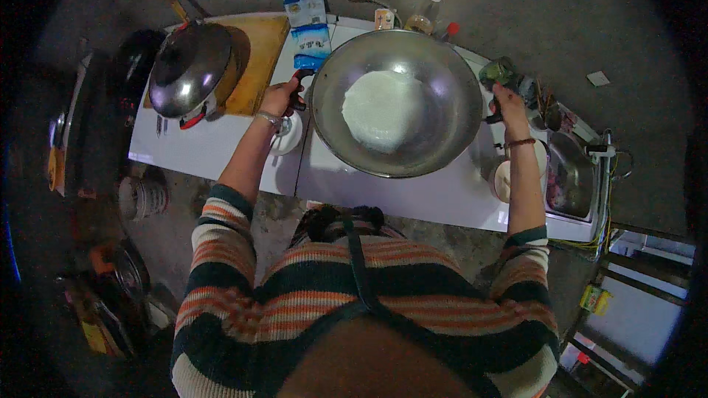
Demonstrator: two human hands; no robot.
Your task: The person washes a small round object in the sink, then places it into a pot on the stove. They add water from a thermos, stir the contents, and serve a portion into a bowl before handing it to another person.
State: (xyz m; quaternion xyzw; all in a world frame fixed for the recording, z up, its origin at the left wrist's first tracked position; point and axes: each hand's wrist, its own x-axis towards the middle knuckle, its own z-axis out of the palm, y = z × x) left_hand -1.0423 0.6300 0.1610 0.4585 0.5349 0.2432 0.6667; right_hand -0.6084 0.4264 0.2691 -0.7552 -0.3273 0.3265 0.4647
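Observation:
A large metal wok (442,143) is in front of me over the white counter, with white, fine-looking contents (379,110) spread in its bottom, more to the left side. My left hand (282,97) grips the black handle on the wok's left. On the opposite side, my right hand (508,106) is closed around the other dark handle. A white round dish (287,135) lies below my left hand, partly hidden by it. Beneath my right forearm, a pale round item (502,181) shows only in part.
A lidded metal pot (191,72) stands at left on a wooden board (260,61). Blue-and-white packets (311,41) and a red-capped bottle (423,16) are behind the wok. Right of my arm are a green container (496,71) and a metal sink (569,177) with a faucet (603,150).

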